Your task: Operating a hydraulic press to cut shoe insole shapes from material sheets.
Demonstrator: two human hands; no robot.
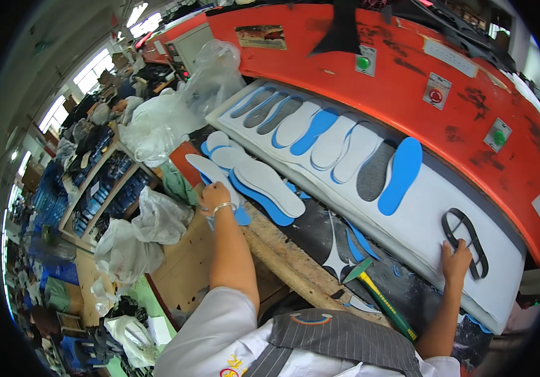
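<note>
My right hand [457,259] grips the near edge of a black, sole-shaped cutting die [481,256] with crossbars, lying on the right end of a white sheet stack. Closed fingers of my left hand [215,197] hold a white insole [199,164] at the left of the bench, with blue edges under the hand. Beside it lie stacked white and blue insoles [270,186]. Along the sheet stack runs a row of insole shapes in white, grey and blue; a blue insole [401,176] and a dark grey insole [375,173] are nearest the die.
A hammer [383,305] with a green-yellow handle lies among blue and white offcuts [336,251] on the dark bench surface. Behind the white sheets [436,201] rises a red machine [396,94] with green and red buttons. Plastic bags [157,119] and shelves stand left.
</note>
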